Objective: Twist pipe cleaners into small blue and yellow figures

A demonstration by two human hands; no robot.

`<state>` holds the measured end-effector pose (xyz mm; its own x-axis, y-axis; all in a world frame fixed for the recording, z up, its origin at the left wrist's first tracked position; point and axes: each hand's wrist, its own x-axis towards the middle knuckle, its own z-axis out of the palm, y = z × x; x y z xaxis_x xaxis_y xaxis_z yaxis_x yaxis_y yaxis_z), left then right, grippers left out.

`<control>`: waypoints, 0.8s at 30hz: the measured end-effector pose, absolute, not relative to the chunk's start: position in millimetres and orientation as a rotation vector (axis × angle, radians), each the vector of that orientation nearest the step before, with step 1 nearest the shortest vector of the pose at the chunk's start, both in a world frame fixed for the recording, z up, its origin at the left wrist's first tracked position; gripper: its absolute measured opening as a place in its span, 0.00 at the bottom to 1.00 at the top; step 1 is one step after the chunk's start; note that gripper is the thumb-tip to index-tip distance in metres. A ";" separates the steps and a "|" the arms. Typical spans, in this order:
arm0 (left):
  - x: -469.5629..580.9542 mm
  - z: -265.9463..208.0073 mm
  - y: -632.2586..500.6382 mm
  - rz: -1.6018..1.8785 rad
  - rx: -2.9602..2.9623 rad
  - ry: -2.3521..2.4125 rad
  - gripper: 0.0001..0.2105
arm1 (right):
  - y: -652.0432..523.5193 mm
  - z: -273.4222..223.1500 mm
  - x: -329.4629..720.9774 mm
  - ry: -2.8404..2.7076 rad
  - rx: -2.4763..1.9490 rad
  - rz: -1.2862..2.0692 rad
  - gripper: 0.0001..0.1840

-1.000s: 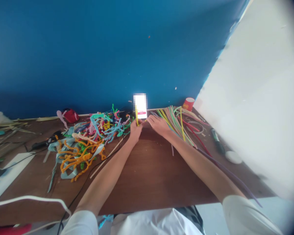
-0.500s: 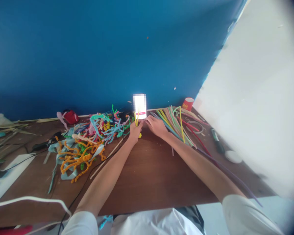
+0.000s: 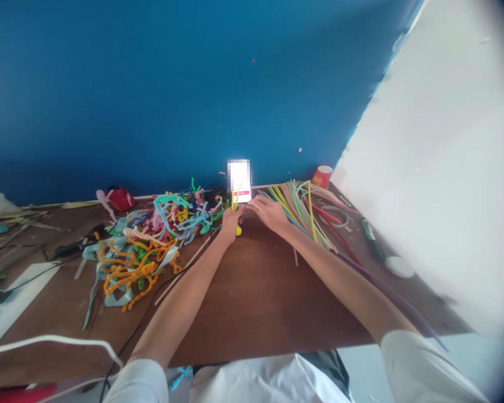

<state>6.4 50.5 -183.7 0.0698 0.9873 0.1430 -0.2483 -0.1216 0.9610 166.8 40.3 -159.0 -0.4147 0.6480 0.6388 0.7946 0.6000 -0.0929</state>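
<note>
In my left hand (image 3: 230, 223), closed in front of the lit phone, is a yellow pipe cleaner piece (image 3: 235, 202). Its thin strands stick up above the fingers, and a fuzzy yellow lump (image 3: 238, 230) shows below them. My right hand (image 3: 269, 212) reaches in from the other side with its fingers pinched together at the left fingertips. What that pinch holds is too small to make out. Beside the right hand lies a bundle of straight pipe cleaners (image 3: 296, 204) in yellow, green, pink and other colours.
A phone (image 3: 244, 196) with a bright screen leans against the blue wall. Left of my hands is a tangled heap of coloured pipe cleaners (image 3: 143, 268). To the right are a red paper cup (image 3: 322, 177), a dark green marker (image 3: 373, 240) and a white round object (image 3: 400, 267). Cables cross the table (image 3: 252, 308).
Both hands stay in nearly the same place. The right fingers have shifted slightly at the left fingertips, and the yellow strands have tilted a little. The view has moved very slightly.
</note>
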 end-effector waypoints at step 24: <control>12.1 -175.6 30.7 1.535 1.961 1.203 0.07 | 48.2 -141.5 159.5 -1.642 -1.360 1.278 0.09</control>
<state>12.1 30.7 -175.6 0.0404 0.7991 0.5998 0.3919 -0.5649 0.7262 159.5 48.2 -141.5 -0.2557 0.9614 -0.1012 0.3342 -0.0103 -0.9424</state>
